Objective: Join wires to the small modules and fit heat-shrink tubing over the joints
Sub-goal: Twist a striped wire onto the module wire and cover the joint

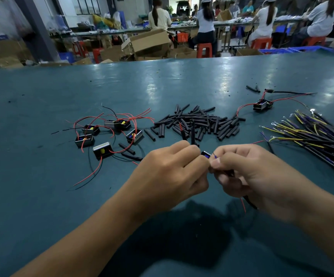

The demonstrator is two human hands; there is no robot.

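Note:
My left hand (172,168) and my right hand (248,170) meet above the green table (42,196), fingers curled, thumbs almost touching. Between them peeks a small black module (205,153). The left hand holds it, and black tubes with a red wire (188,132) stick up from that fist. The right hand pinches a thin blue wire tip (215,156); a black cable and red wire (246,202) hang out below its palm. The joint itself is hidden by my fingers.
Several modules with red and black leads (110,132) lie at the left. A heap of black heat-shrink tubes (200,122) lies behind my hands. A bundle of yellow, purple and black wires (312,136) lies at the right, one wired module (262,104) beyond. People sit at benches behind.

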